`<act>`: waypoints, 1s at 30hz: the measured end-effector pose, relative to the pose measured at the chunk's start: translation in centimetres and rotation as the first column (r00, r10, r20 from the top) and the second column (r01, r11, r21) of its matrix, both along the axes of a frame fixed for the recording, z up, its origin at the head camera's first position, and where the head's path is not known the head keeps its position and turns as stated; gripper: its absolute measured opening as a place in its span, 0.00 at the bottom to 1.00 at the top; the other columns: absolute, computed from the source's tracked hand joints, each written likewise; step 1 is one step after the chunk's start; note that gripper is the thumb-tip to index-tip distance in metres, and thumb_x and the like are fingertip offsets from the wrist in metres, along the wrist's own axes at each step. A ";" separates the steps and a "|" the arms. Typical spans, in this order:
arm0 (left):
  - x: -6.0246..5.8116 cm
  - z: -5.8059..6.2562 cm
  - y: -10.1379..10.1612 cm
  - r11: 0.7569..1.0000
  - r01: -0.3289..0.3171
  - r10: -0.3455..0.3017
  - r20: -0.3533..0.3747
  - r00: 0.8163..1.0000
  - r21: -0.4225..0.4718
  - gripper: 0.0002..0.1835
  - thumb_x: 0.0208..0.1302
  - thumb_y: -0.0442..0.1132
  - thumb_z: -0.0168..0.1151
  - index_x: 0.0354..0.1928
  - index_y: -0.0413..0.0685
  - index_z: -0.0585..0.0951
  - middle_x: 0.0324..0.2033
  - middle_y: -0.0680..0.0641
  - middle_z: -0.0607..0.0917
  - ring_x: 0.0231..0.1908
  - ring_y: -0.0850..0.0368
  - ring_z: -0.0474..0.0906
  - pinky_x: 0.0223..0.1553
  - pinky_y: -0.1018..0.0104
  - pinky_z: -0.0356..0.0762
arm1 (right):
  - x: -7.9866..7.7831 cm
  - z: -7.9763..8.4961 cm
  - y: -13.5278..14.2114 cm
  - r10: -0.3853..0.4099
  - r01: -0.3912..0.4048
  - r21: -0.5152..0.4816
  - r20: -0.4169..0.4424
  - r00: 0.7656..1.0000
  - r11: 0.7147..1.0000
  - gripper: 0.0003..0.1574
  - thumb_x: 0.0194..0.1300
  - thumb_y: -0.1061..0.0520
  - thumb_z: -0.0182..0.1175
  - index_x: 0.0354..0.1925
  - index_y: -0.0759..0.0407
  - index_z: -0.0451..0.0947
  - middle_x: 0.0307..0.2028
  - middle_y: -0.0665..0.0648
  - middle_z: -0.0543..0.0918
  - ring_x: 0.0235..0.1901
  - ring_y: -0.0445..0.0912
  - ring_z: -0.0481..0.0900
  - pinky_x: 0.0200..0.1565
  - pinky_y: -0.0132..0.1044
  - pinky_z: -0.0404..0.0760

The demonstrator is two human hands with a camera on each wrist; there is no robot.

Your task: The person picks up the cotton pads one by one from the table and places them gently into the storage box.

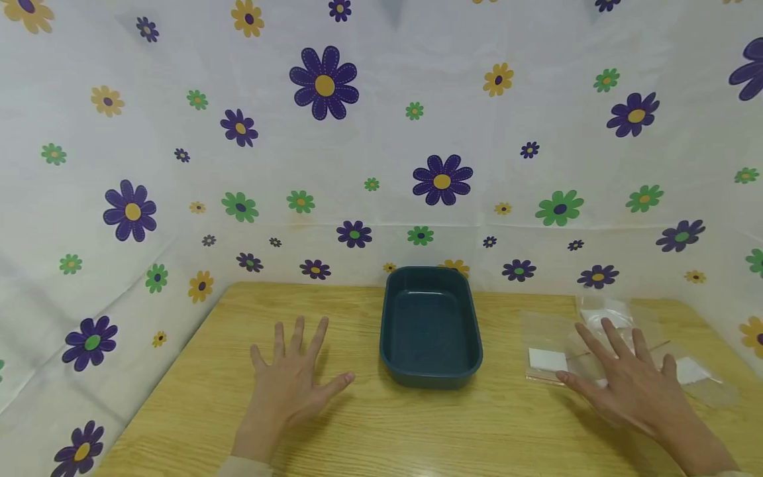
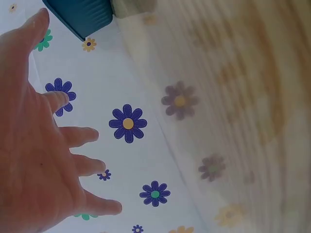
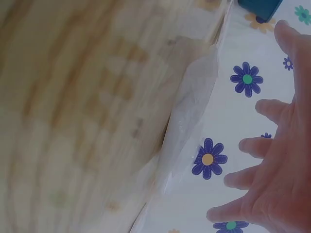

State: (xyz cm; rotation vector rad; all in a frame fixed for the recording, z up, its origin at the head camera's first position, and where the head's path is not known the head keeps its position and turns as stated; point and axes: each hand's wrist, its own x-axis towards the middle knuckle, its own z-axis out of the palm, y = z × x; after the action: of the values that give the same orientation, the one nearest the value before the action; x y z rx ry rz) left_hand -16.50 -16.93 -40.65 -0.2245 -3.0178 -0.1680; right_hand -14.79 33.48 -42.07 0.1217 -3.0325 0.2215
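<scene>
My left hand (image 1: pixel 290 384), palm down with fingers spread, is over the wooden table left of a dark teal basin (image 1: pixel 432 331). The basin is rectangular with rounded corners, and nothing lies inside it. On the other side my right hand (image 1: pixel 632 391) spreads its fingers over several clear plastic bags (image 1: pixel 545 324), overlapping them in the head view. White pieces show in the bags, one a small white rectangle (image 1: pixel 548 360); the hand hides part of them. In the right wrist view a crumpled bag (image 3: pixel 189 97) lies beyond the fingers. Neither hand holds anything.
The wood-grain table (image 1: pixel 381 437) ends at a white flowered curtain (image 1: pixel 381 146), which rises behind it and along both sides. The basin stands near the table's back edge, between the two hands.
</scene>
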 end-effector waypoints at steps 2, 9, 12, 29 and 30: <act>-0.2 0.0 0.0 1.000 0.005 -0.005 0.004 1.000 0.022 0.54 0.61 0.82 0.46 0.83 0.63 0.50 0.80 0.36 0.54 0.78 0.25 0.47 0.64 0.14 0.46 | -0.1 0.0 0.0 0.009 -0.009 0.001 -0.004 1.000 1.000 0.57 0.70 0.23 0.51 0.83 0.46 0.44 0.77 0.78 0.52 0.71 0.85 0.47 0.54 0.91 0.44; -1.1 0.1 1.2 0.967 0.060 -0.075 0.053 0.996 0.247 0.51 0.64 0.78 0.51 0.83 0.67 0.49 0.81 0.42 0.56 0.79 0.31 0.50 0.67 0.20 0.53 | -1.7 0.3 0.1 0.106 -0.107 -0.030 -0.027 0.994 0.994 0.51 0.70 0.28 0.57 0.76 0.56 0.62 0.72 0.76 0.65 0.66 0.82 0.61 0.54 0.84 0.61; -1.6 0.3 2.2 0.937 0.079 -0.110 0.073 0.991 0.339 0.50 0.64 0.78 0.51 0.82 0.71 0.47 0.81 0.44 0.56 0.79 0.33 0.51 0.68 0.21 0.53 | -2.8 0.3 0.3 0.195 -0.201 -0.089 -0.071 0.978 0.976 0.46 0.67 0.34 0.64 0.71 0.60 0.70 0.69 0.76 0.70 0.64 0.82 0.65 0.54 0.80 0.66; -3.8 0.2 7.9 0.912 0.128 -0.234 0.239 0.942 0.389 0.61 0.57 0.84 0.51 0.83 0.64 0.41 0.80 0.41 0.59 0.76 0.36 0.61 0.70 0.33 0.63 | -5.2 -1.7 0.7 0.377 -0.394 -0.073 -0.177 0.909 0.916 0.20 0.61 0.49 0.72 0.49 0.57 0.89 0.51 0.62 0.89 0.53 0.67 0.84 0.53 0.65 0.78; -3.9 0.2 8.1 0.914 0.131 -0.236 0.239 0.942 0.383 0.62 0.56 0.84 0.51 0.83 0.63 0.41 0.80 0.41 0.58 0.76 0.36 0.61 0.71 0.33 0.63 | -5.4 -1.7 0.7 0.390 -0.411 -0.065 -0.209 0.897 0.909 0.17 0.61 0.52 0.72 0.47 0.56 0.89 0.49 0.61 0.90 0.51 0.65 0.85 0.52 0.64 0.79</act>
State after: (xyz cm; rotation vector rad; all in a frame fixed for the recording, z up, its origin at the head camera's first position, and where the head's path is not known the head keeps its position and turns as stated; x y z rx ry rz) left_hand -20.38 -8.87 -40.49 -0.4892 -3.1541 -0.8355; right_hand -20.17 34.17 -43.81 0.7205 -2.7617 0.3784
